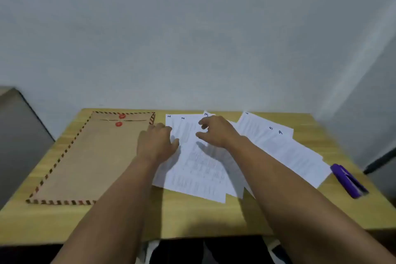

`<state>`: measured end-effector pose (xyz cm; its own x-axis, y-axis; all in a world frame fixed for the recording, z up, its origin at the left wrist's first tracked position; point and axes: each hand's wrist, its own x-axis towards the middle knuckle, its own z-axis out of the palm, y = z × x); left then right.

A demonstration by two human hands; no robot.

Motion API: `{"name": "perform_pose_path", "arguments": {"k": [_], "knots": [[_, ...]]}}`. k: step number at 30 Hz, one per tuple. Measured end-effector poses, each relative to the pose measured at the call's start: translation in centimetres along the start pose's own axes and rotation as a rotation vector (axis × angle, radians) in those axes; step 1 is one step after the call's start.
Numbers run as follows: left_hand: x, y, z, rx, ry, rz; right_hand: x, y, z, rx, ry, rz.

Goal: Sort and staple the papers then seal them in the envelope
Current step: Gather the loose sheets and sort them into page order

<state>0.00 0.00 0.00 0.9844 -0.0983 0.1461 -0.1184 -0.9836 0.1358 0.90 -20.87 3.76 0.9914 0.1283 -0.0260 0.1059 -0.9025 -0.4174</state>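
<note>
Both hands, left hand and right hand, are pressing open-fingered on the numbered white printed papers; we are risking misordering overlapped sheets.

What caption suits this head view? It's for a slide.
Both hands sorting numbered papers between envelope and stapler.
</note>
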Motion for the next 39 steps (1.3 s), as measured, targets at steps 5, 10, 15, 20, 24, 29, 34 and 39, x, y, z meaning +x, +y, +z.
{"name": "perform_pose_path", "arguments": {"k": [5, 10, 15, 20, 24, 29, 34, 39], "knots": [[4.8, -1.2, 3.4, 0.026, 0.056, 0.038, 8.0, -0.9, 2.5, -0.022, -0.06, 0.031], [5.6, -2.4, 6.6, 0.056, 0.149, 0.119, 12.7, -1.2, 4.0, -0.074, -0.159, 0.081], [5.6, -2.8, 7.9, 0.048, 0.22, 0.138, 14.6, -0.6, 5.2, -0.022, -0.168, 0.122], [5.6, -2.5, 7.5, 0.041, 0.2, 0.135, 15.2, 0.2, 5.8, 0.06, -0.115, 0.088], [5.5, -2.4, 7.2, 0.06, 0.184, 0.133, 15.3, 0.4, 6.0, 0.045, -0.015, 0.047], [5.3, -2.3, 6.6, -0.013, 0.158, 0.081, 14.9, -0.1, 4.8, 0.123, 0.056, -0.01], [4.6, -0.9, 2.7, -0.492, 0.212, -0.05, 13.8, -1.5, 1.5, 0.227, 0.16, -0.072], [5.3, -0.1, -2.2, -0.69, 0.237, -0.104, 11.1, -4.3, -4.1, 0.336, 0.243, -0.137]]}}
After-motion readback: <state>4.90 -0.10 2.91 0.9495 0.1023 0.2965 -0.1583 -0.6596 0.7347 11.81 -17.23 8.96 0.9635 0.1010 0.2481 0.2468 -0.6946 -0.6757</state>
